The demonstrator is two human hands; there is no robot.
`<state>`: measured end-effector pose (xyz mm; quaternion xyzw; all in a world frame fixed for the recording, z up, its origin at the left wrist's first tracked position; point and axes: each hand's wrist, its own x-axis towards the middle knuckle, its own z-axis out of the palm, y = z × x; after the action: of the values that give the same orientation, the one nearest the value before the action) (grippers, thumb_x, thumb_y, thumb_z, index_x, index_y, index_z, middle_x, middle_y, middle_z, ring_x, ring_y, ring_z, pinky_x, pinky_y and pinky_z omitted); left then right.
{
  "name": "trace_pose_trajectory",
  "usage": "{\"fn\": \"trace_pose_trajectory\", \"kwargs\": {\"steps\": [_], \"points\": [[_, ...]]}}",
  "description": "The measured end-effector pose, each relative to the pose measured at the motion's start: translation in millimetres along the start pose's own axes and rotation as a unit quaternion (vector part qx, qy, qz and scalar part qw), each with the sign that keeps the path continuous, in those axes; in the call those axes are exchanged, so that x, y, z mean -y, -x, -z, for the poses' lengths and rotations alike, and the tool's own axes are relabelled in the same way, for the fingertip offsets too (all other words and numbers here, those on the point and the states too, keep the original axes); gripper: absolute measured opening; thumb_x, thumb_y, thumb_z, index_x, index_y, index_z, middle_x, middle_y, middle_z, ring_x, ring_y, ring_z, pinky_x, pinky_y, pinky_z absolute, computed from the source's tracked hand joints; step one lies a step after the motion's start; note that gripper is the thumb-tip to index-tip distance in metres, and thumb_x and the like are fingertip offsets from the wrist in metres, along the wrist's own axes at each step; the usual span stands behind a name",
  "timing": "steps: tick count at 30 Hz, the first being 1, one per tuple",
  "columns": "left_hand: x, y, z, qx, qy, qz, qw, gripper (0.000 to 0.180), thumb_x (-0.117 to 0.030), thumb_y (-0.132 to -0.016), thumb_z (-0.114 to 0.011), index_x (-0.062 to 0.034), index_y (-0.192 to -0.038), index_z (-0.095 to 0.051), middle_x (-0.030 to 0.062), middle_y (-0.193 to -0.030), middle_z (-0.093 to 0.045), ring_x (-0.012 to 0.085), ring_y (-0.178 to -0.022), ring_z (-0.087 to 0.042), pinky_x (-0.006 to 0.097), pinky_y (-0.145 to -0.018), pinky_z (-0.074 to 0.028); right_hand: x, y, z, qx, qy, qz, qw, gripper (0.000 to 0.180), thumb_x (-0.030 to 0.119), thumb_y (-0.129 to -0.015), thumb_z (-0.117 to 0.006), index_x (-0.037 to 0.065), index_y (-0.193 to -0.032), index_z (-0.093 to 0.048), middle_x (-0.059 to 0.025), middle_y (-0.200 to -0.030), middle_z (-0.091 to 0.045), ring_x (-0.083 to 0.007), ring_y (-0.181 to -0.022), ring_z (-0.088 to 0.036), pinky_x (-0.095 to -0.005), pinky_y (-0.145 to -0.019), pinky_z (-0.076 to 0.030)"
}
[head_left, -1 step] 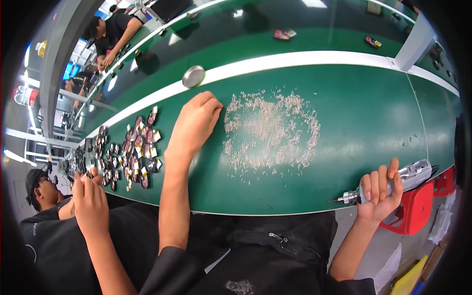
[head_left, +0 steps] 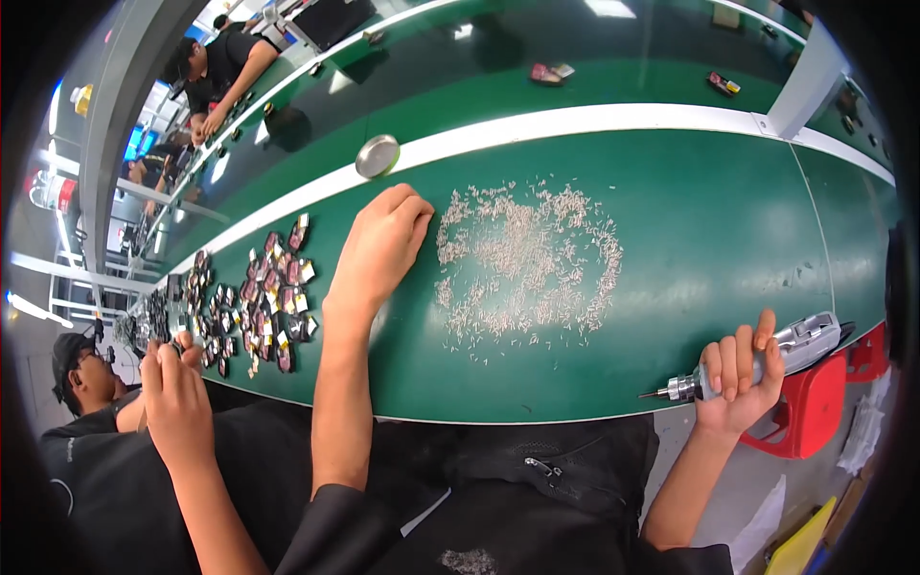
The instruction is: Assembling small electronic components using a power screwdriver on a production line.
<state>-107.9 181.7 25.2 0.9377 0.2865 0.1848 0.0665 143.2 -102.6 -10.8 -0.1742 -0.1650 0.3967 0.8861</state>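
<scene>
Screwdriver (head_left: 807, 334) by table (head_left: 724, 240) edge — room beyond

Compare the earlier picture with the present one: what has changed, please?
Nothing visibly changed, beyond a tiny shift of the whole view. The right hand still holds the power screwdriver; the left hand stays beside the scattered small pieces.

- Red stool (head_left: 807, 417) here at the right, just beyond the table's edge!
- Below it, a yellow sheet (head_left: 800, 544), tilted
- Upper left, one co-worker in black (head_left: 235, 62) leans over the far bench (head_left: 632, 81)
- Lower left, a dark cap (head_left: 69, 353) on another person
- Pale post (head_left: 808, 86) slanting at upper right
</scene>
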Motion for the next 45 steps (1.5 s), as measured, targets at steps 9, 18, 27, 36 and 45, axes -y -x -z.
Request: {"fn": "trace_pose_trajectory", "kwargs": {"steps": [9,18,27,36,45], "points": [[9.2,5.2,20.2,-0.017,0.084,0.098,0.992,0.012,0.004,-0.079,-0.063,0.0029,-0.092,-0.062,0.0113,-0.084,-0.064,0.0215,-0.077,-0.062,0.030,-0.071,-0.049,0.0,2.2,0.8,0.006,-0.008,-0.013,1.000,0.012,0.016,-0.095,-0.044,0.007,-0.088,-0.040,0.0015,-0.051,-0.034,-0.0086,-0.038,-0.031,-0.0257,-0.043,-0.034],[3.4,5.5,26.0,0.072,0.020,0.086,0.994,0.012,0.000,-0.075,-0.067,0.0035,-0.086,-0.067,0.0132,-0.084,-0.062,0.0313,-0.076,-0.061,0.038,-0.069,-0.048,-0.8,0.0,2.2,0.005,-0.010,-0.017,1.000,0.012,0.016,-0.095,-0.044,0.007,-0.088,-0.040,0.0012,-0.052,-0.035,-0.0084,-0.039,-0.032,-0.0258,-0.044,-0.034],[-0.3,8.8,14.6,0.040,-0.060,0.056,0.996,0.008,0.002,-0.076,-0.064,0.0046,-0.082,-0.058,0.0135,-0.076,-0.058,0.0270,-0.069,-0.060,0.035,-0.063,-0.047,1.7,2.1,3.3,0.012,-0.020,-0.019,1.000,0.010,0.015,-0.095,-0.043,0.006,-0.089,-0.042,0.0002,-0.052,-0.036,-0.0095,-0.039,-0.034,-0.0269,-0.045,-0.035],[-75.6,-5.6,3.3,0.076,0.256,-0.043,0.963,0.004,0.002,-0.085,-0.045,0.0007,-0.085,-0.041,0.0138,-0.072,-0.044,0.0302,-0.064,-0.046,0.038,-0.062,-0.040,-3.0,0.6,-3.0,-0.018,0.004,-0.022,1.000,0.012,0.016,-0.095,-0.045,0.007,-0.088,-0.042,0.0023,-0.051,-0.034,-0.0078,-0.040,-0.033,-0.0257,-0.046,-0.034],[-152.5,20.5,-36.3,0.236,0.626,-0.013,0.743,0.017,-0.010,-0.095,-0.051,0.0028,-0.084,-0.055,0.0132,-0.082,-0.058,0.0172,-0.068,-0.054,0.024,-0.059,-0.044,9.2,7.6,-38.2,0.005,-0.047,0.089,0.995,0.020,0.022,-0.097,-0.040,0.007,-0.093,-0.052,0.0014,-0.052,-0.039,-0.0110,-0.041,-0.038,-0.0291,-0.049,-0.039]]}}
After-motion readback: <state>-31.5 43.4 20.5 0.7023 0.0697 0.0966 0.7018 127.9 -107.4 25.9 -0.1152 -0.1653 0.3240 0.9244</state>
